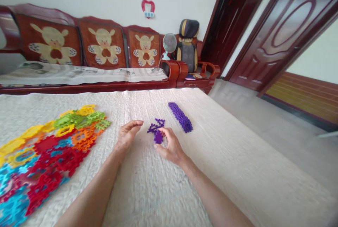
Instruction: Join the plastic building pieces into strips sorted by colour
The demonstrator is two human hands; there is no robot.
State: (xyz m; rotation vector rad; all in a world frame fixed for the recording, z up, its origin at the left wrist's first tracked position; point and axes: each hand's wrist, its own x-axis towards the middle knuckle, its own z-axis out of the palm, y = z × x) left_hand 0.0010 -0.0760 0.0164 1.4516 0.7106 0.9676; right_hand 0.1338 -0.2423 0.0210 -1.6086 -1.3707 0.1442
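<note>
My right hand [171,146] pinches a small purple plastic building piece [158,137] with a toothed edge between thumb and fingers. Just beyond it, other purple pieces [155,125] of open, notched shape lie on the pale quilted cover. My left hand [129,133] is to the left of these, holding nothing, its fingers stretched out toward the right and apart from the pieces. Farther back and right lies a long purple stack of interlocking pieces [181,117], slanting across the cover, touched by neither hand.
A wide pile of red, blue, yellow, orange and green pieces [52,149] spreads over the left of the quilted cover [148,191]. Behind its far edge stand a wooden sofa [118,83] with bear-patterned cushions, a small fan [169,43] and an armchair [187,54].
</note>
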